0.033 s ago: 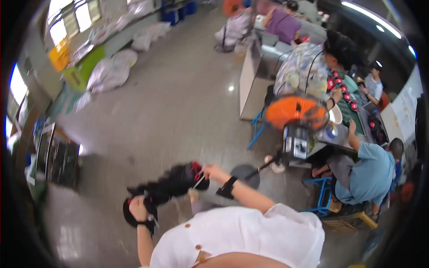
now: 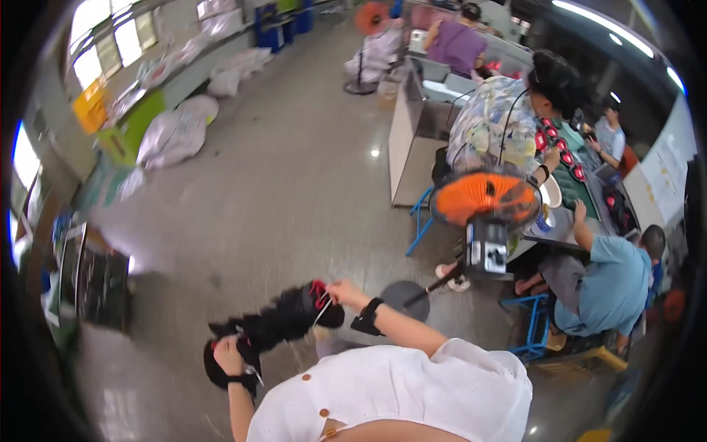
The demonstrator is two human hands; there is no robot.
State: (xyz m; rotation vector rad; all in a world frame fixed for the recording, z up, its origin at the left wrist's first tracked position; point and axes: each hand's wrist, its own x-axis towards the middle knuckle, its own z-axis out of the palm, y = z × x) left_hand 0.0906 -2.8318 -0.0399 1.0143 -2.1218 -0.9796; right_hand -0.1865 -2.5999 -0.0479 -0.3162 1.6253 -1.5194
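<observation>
A long bundle of black, soft-looking pieces [image 2: 276, 324] hangs across in front of me above the floor. At its left end, my left hand [image 2: 230, 356] is closed around the black material, with a pale strip dangling below the wrist. My right hand [image 2: 346, 295] pinches at the bundle's other end, where a red cord [image 2: 317, 292] and a thin white strip [image 2: 322, 312] show. Exactly what the black pieces are is too blurred to tell. Both my wrists wear black bands.
An orange fan [image 2: 486, 197] stands to the right on a round dark base [image 2: 405, 300]. Beyond it, several people sit along a workbench [image 2: 563, 225], one on a blue-framed stool [image 2: 532, 324]. A dark rack [image 2: 103, 283] is at left; white sacks [image 2: 177, 132] lie farther off.
The view has shifted slightly, so the room's things sit a little differently. Both my hands keep their hold on the bundle, with hardly any movement.
</observation>
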